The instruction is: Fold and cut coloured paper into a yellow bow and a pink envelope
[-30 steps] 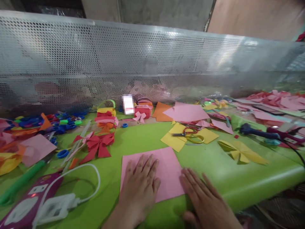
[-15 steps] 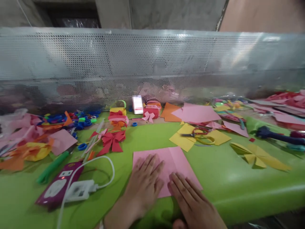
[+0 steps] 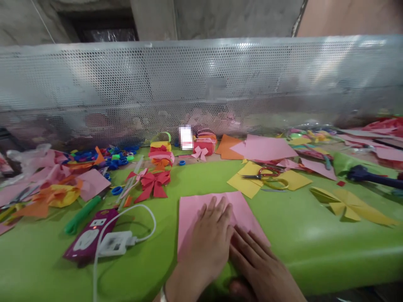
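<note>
Fingers (image 3: pixel 224 216) outstretched, my left hand (image 3: pixel 209 243) and right hand (image 3: pixel 260 260) lie flat on the pink sheet (image 3: pixel 189 214), near the front of a glossy green table (image 3: pixel 315 256); behind paper scraps (image 3: pixel 94 184) rises a perforated panel (image 3: pixel 126 79), then concrete wall (image 3: pixel 226 19).

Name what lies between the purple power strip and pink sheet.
A white charger, its looped cable, then green tabletop up to the pink sheet, in the head view.

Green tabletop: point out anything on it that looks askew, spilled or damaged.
The left side looks untidy: paper scraps lie in a jumbled heap, and a white cable loops loosely across the purple power strip. The pink paper sheet under the left hand shows no visible tear.
</note>
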Tool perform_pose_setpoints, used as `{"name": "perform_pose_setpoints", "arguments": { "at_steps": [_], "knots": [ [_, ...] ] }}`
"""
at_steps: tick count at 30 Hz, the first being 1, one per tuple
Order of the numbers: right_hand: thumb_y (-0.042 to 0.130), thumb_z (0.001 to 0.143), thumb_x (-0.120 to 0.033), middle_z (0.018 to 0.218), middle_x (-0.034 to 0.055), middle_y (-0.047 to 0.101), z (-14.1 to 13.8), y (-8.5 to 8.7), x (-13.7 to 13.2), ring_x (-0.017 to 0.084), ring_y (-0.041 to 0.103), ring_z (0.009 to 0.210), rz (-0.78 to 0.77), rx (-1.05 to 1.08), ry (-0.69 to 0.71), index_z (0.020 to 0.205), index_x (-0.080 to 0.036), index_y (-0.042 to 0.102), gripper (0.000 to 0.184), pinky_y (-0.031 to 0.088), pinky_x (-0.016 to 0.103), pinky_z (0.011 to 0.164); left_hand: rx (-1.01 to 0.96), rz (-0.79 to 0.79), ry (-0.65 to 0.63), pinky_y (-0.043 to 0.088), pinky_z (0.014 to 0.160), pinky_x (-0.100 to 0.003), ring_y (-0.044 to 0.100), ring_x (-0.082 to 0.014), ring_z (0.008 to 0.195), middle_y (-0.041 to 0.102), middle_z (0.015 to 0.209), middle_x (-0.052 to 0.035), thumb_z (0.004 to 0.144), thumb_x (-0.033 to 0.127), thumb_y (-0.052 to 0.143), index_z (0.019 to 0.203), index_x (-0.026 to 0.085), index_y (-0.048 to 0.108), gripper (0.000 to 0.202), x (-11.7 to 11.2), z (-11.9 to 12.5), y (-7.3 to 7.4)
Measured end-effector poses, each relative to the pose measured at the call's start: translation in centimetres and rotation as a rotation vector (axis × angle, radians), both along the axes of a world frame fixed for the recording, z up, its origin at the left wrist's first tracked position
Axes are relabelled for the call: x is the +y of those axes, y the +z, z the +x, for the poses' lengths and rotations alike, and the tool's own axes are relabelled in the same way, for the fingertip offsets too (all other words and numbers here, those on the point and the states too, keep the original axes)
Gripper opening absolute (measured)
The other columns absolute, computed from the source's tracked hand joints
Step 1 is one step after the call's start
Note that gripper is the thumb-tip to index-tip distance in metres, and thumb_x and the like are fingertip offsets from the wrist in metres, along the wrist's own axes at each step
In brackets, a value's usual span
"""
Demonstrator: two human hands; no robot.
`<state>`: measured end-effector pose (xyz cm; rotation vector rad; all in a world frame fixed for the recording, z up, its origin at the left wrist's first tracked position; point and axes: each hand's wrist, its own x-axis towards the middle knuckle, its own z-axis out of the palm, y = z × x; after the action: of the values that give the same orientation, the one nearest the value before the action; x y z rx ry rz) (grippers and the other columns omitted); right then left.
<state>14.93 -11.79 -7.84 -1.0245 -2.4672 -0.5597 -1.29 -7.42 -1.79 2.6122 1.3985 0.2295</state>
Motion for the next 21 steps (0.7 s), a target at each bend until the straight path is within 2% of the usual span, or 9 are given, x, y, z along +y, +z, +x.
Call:
{"name": "perform_pose_setpoints", "arguments": {
  "at_steps": [1, 3, 6, 9, 12, 16, 18, 21],
  "knots": [
    [0.05, 0.08, -0.052, 0.123, 0.0124, 0.058, 0.0, 0.1, 0.0, 0.029, 0.052, 0.114, -0.001, -0.006, -0.009, 0.122, -0.013, 0.055, 0.058, 0.043, 0.042, 0.088, 0.003, -0.019, -0.033, 0.02, 0.112, -0.043, 0.016, -0.0177, 0.137, 0.024, 0.148, 0.0014, 0.093, 0.033, 0.024, 0.14, 0.025, 0.028, 0.048, 0.4, 0.3, -0.2],
    [0.05, 0.08, -0.048, 0.122, 0.0119, 0.059, 0.1, 0.3, -0.2, 0.027, 0.053, 0.112, 0.007, -0.018, -0.035, 0.12, -0.012, 0.057, 0.054, 0.043, 0.041, 0.088, 0.05, -0.04, 0.009, 0.018, 0.111, -0.051, 0.019, -0.0198, 0.137, 0.026, 0.147, 0.0022, 0.093, 0.041, 0.023, 0.138, 0.03, 0.03, 0.047, 0.9, -0.1, -0.8],
    [0.047, 0.082, -0.048, 0.126, 0.0134, 0.056, 0.4, 0.4, -0.3, 0.026, 0.049, 0.117, 0.044, -0.03, -0.02, 0.122, -0.008, 0.054, 0.057, 0.042, 0.041, 0.089, 0.151, -0.014, 0.192, 0.017, 0.106, -0.061, 0.022, -0.0243, 0.136, 0.028, 0.146, 0.0003, 0.092, 0.036, 0.027, 0.137, 0.03, 0.031, 0.046, 0.5, -2.3, -1.5],
    [0.046, 0.081, -0.053, 0.126, 0.0179, 0.055, 0.0, 0.8, -0.2, 0.029, 0.047, 0.118, 0.022, -0.027, 0.008, 0.121, -0.005, 0.054, 0.063, 0.042, 0.041, 0.09, 0.202, 0.051, 0.264, 0.018, 0.104, -0.064, 0.025, -0.0262, 0.135, 0.029, 0.146, -0.0021, 0.091, 0.03, 0.028, 0.138, 0.026, 0.03, 0.047, -0.3, -4.0, -1.7],
    [0.043, 0.083, -0.059, 0.134, 0.0205, 0.046, -2.0, 2.2, 0.6, 0.031, 0.037, 0.127, -0.131, -0.014, 0.024, 0.129, -0.002, 0.046, 0.074, 0.039, 0.043, 0.097, 0.229, 0.072, 0.25, 0.019, 0.103, -0.065, 0.026, -0.0269, 0.134, 0.032, 0.145, -0.0035, 0.09, 0.025, 0.029, 0.137, 0.025, 0.032, 0.048, -0.8, -4.4, -1.5],
    [0.033, 0.088, -0.059, 0.148, 0.0131, 0.02, -4.1, 4.2, 2.7, 0.022, 0.015, 0.137, -0.381, -0.05, 0.121, 0.143, -0.006, 0.019, 0.077, 0.025, 0.037, 0.11, 0.281, 0.057, 0.237, 0.019, 0.103, -0.065, 0.026, -0.0277, 0.134, 0.032, 0.144, -0.0077, 0.086, 0.017, 0.028, 0.136, 0.019, 0.037, 0.051, -0.8, -4.3, -1.3],
    [0.03, 0.089, -0.059, 0.149, 0.0123, 0.019, -3.2, 4.3, 3.6, 0.021, 0.013, 0.137, -0.444, -0.087, 0.108, 0.144, -0.008, 0.016, 0.076, 0.023, 0.038, 0.111, 0.277, 0.062, 0.262, 0.018, 0.103, -0.066, 0.026, -0.0278, 0.134, 0.029, 0.145, -0.0078, 0.087, 0.019, 0.026, 0.136, 0.018, 0.035, 0.051, -0.6, -4.2, -1.4],
    [0.028, 0.094, -0.047, 0.147, 0.0136, 0.022, 0.8, 3.1, 3.9, 0.024, 0.017, 0.136, -0.424, -0.145, -0.054, 0.142, -0.009, 0.022, 0.062, 0.028, 0.046, 0.107, 0.256, 0.044, 0.289, 0.015, 0.103, -0.067, 0.024, -0.0276, 0.135, 0.025, 0.146, -0.0063, 0.088, 0.024, 0.023, 0.138, 0.016, 0.03, 0.051, -0.5, -4.2, -1.4]
  ]
}}
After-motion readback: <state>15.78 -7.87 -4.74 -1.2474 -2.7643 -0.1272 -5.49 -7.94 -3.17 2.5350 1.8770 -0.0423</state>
